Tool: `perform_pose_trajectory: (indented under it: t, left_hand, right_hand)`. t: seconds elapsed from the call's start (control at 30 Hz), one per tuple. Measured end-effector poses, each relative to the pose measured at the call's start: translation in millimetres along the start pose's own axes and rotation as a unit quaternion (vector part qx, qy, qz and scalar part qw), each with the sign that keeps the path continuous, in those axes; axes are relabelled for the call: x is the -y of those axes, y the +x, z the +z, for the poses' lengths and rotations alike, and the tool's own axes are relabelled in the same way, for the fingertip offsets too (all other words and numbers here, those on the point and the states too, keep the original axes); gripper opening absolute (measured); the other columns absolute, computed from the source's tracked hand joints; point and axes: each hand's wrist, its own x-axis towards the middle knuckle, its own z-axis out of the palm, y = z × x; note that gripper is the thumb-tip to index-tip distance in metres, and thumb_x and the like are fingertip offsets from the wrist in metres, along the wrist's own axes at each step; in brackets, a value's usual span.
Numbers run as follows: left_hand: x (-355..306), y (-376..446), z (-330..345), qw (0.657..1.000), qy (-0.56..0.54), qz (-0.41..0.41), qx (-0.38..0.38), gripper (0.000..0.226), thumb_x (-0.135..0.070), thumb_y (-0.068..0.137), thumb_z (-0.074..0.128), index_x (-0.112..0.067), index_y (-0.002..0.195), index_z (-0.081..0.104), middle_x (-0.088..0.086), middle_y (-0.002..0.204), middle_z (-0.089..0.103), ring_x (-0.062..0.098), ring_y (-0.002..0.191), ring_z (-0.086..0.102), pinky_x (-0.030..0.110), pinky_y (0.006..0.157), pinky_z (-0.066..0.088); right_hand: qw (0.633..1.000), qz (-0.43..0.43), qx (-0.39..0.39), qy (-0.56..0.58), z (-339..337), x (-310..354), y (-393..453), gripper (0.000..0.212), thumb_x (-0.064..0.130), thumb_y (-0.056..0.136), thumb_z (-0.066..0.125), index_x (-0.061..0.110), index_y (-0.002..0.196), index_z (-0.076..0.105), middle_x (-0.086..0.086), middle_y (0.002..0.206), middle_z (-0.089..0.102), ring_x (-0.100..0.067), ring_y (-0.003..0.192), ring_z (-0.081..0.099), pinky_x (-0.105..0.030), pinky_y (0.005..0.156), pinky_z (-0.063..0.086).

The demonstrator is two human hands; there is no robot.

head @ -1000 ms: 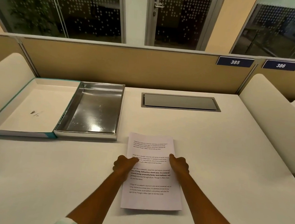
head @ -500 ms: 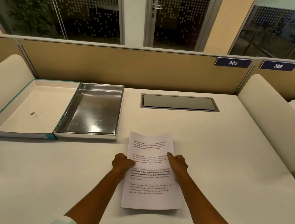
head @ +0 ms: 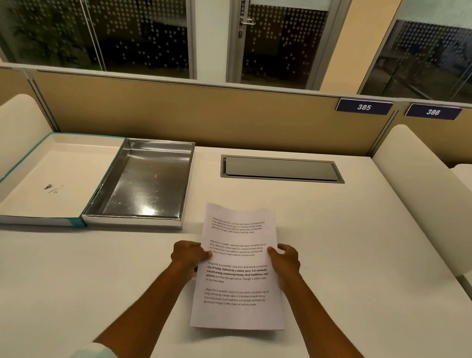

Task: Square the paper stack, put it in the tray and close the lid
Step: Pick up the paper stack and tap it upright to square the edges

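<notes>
A white paper stack with printed text is held over the desk in front of me, its near end lifted and its far edge slightly curled. My left hand grips its left edge and my right hand grips its right edge. To the left stands the open box: a shiny silver tray and, hinged on its left side, the teal-edged lid lying open with its white inside up. Both are empty.
A grey cable flap is set into the white desk behind the paper. Tan partitions close the back, and rounded white dividers rise on both sides. A glass door and windows lie beyond.
Both hands have closed on the side edges of the stack and raised it off the desk; its far edge now curls and a shadow shows under the near end.
</notes>
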Motion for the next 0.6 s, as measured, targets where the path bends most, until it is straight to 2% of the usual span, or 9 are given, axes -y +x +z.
perform_pose_trajectory:
  t: [0.07,0.13,0.2,0.27,0.37,0.47,0.6]
  left_hand:
    - [-9.1,-3.1,1.3,0.999,-0.011,0.048,-0.002,0.032,0.000,0.077,0.075,0.002,0.107,0.064,0.020,0.108,0.071,0.037,0.087,0.071,0.051,0.081,0.059]
    - [-18.3,-7.1,3.2,0.994,-0.033,0.103,-0.003,0.033,0.000,0.078,0.074,-0.001,0.109,0.063,0.018,0.108,0.071,0.035,0.087,0.071,0.051,0.080,0.060]
    - [-24.5,-13.1,4.8,0.985,-0.060,0.161,-0.004,0.030,0.000,0.079,0.072,-0.005,0.108,0.061,0.016,0.106,0.072,0.032,0.086,0.072,0.051,0.078,0.060]
    - [-25.9,-19.1,5.7,0.972,-0.072,0.223,-0.008,0.026,-0.004,0.081,0.071,-0.012,0.103,0.060,0.011,0.102,0.072,0.029,0.086,0.072,0.044,0.073,0.062]
    - [-19.7,-26.4,6.8,0.955,-0.082,0.285,-0.011,0.024,-0.007,0.083,0.070,-0.017,0.102,0.059,0.007,0.099,0.071,0.022,0.085,0.072,0.034,0.071,0.062]
    - [-6.6,-31.1,6.6,0.946,-0.092,0.310,-0.024,0.025,-0.003,0.084,0.069,-0.020,0.099,0.060,-0.001,0.097,0.071,0.012,0.085,0.071,0.029,0.073,0.062]
    - [1.7,-36.9,9.6,0.941,-0.078,0.329,-0.015,0.027,-0.003,0.088,0.063,-0.023,0.104,0.059,-0.006,0.101,0.070,0.015,0.092,0.070,0.030,0.077,0.061]
  right_hand:
    - [0.999,-0.030,-0.015,0.009,-1.6,9.5,-1.7,0.041,0.024,0.094,0.056,0.010,0.132,0.051,-0.014,0.126,0.061,-0.030,0.103,0.064,-0.028,0.073,0.050]
    - [0.995,-0.088,-0.030,0.024,-3.3,19.4,-4.6,0.029,0.023,0.096,0.052,0.009,0.121,0.059,-0.013,0.115,0.067,-0.022,0.083,0.066,-0.022,0.059,0.050]
    - [0.988,-0.143,-0.040,0.047,-5.6,27.8,-10.6,0.022,0.026,0.097,0.049,0.013,0.111,0.060,-0.010,0.105,0.069,-0.015,0.073,0.066,-0.017,0.050,0.047]
    - [0.978,-0.190,-0.040,0.076,-9.0,32.2,-17.1,0.021,0.032,0.098,0.047,0.019,0.112,0.056,-0.004,0.101,0.068,-0.012,0.075,0.067,-0.015,0.050,0.050]
    - [0.963,-0.246,-0.033,0.106,-13.3,29.7,-26.2,0.024,0.034,0.098,0.046,0.025,0.120,0.049,0.006,0.105,0.064,-0.011,0.087,0.067,-0.017,0.060,0.055]
    - [0.954,-0.280,-0.029,0.102,-12.2,16.7,-36.4,0.028,0.038,0.097,0.044,0.028,0.122,0.044,0.016,0.107,0.060,-0.008,0.092,0.065,-0.014,0.059,0.054]
    - [0.949,-0.294,-0.030,0.108,-13.2,7.8,-43.6,0.037,0.041,0.089,0.040,0.026,0.124,0.041,0.014,0.108,0.058,-0.010,0.093,0.064,-0.013,0.059,0.054]
